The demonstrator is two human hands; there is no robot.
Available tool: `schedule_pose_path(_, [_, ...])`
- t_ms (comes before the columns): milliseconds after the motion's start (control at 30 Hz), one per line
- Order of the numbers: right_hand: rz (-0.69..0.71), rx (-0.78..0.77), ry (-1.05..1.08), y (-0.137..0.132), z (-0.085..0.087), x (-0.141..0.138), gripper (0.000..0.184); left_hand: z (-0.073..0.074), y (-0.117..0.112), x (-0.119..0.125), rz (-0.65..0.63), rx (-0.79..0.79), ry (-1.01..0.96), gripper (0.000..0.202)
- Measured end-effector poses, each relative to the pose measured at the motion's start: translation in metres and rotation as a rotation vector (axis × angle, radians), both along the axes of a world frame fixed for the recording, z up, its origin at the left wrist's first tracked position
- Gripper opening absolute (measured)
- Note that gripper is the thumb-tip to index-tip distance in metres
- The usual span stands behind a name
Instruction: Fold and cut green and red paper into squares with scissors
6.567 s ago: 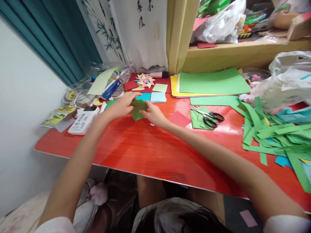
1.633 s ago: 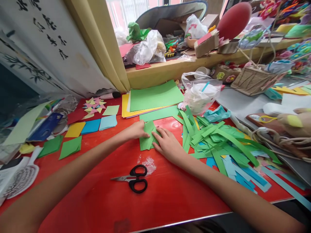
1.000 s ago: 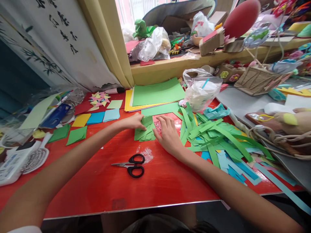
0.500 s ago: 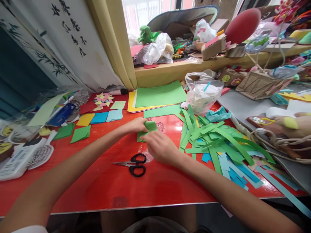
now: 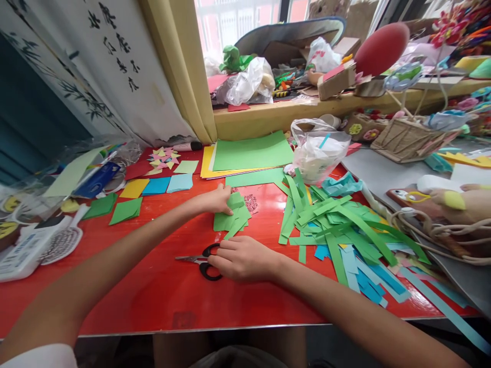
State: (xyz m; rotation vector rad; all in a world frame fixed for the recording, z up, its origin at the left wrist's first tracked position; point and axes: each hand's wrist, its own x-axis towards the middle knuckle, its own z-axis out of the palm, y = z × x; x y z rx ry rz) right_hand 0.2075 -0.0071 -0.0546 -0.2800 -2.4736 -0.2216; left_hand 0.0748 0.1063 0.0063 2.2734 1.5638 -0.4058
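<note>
My left hand (image 5: pixel 219 199) pinches a small fanned bunch of green paper pieces (image 5: pixel 233 214) at its left edge, with the thumb lying over them. Lower down, my right hand (image 5: pixel 243 258) has its fingers closed at the black handles of the scissors (image 5: pixel 209 261), which lie flat on the red table (image 5: pixel 146 286). The blades point left, and the fingers hide part of the handle loops. A pinkish worn patch with a dark red print (image 5: pixel 251 203) shows just right of the green pieces.
Green and blue paper strips (image 5: pixel 337 225) are heaped at the right. Larger green sheets (image 5: pixel 253 151) lie at the back. Cut squares, including a yellow one (image 5: pixel 134 188) and a blue one (image 5: pixel 155 186), sit at the left near a paper star (image 5: pixel 164 158). A plastic bag (image 5: pixel 320 148) stands behind the strips.
My right hand has left the green paper and come down to the scissors, which have shifted slightly left. The green pieces now spread out under my left hand.
</note>
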Motion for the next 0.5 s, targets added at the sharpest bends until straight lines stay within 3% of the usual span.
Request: schedule_pose_path(500, [-0.058,-0.124,-0.072,0.0006,0.0006,-0.002,0.021,-0.004,-0.0049,-0.0021,0.008,-0.013,-0.002,0.065])
